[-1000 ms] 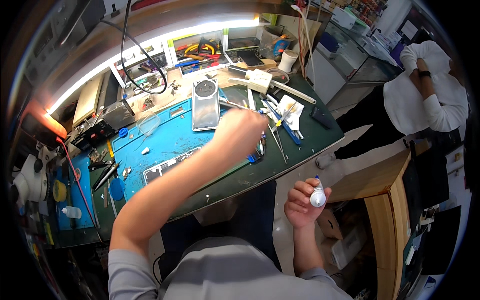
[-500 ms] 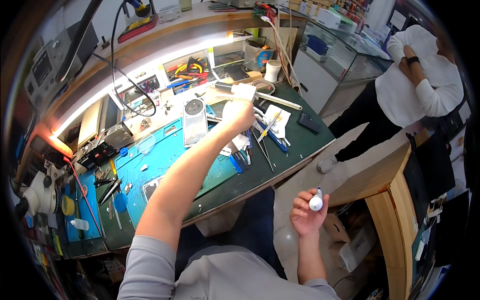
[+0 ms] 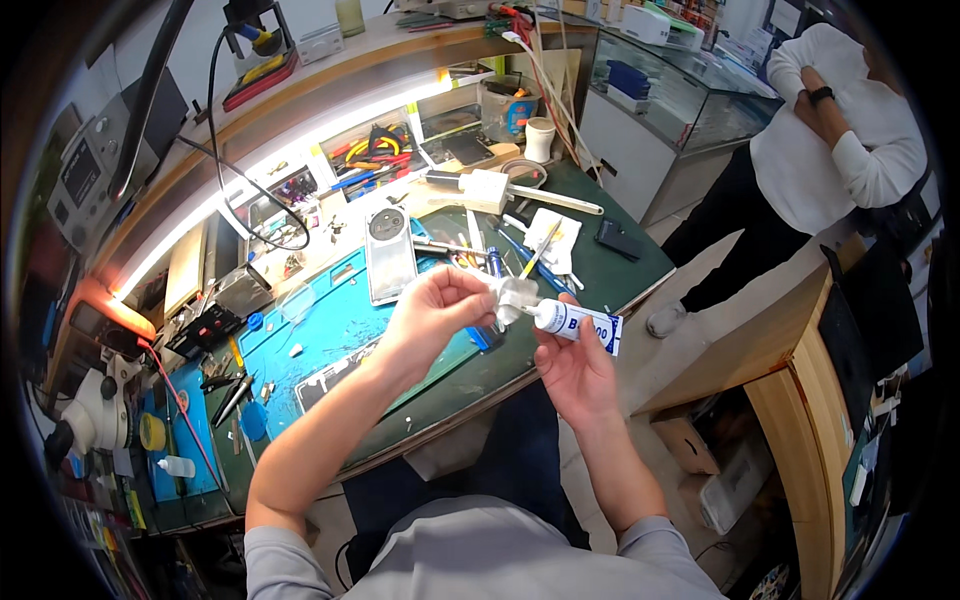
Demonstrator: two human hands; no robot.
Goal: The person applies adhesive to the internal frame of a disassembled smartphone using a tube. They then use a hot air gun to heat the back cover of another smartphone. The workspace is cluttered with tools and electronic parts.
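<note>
In my right hand (image 3: 578,380) lies a white glue tube (image 3: 570,323) with blue print, its nozzle turned toward my left hand (image 3: 440,312). The left thumb and fingers pinch a crumpled white tissue (image 3: 514,297), blurred, against the nozzle end. Both hands are above the bench's front part. Behind the left hand a phone (image 3: 389,255) with a round camera ring lies back-up on the blue mat (image 3: 300,330). A phone frame (image 3: 335,376) rests on that mat, partly covered by my left forearm.
Tweezers and blades lie near a white cloth (image 3: 550,240) on the right of the bench. A long-handled white tool (image 3: 490,190) lies behind. A microscope (image 3: 100,405) stands at left. Beyond a glass case (image 3: 690,95), a person (image 3: 840,140) stands with folded arms.
My left hand has come back from the rear of the bench with the tissue. My right hand has risen and moved left over the bench edge, bringing the glue tube to it.
</note>
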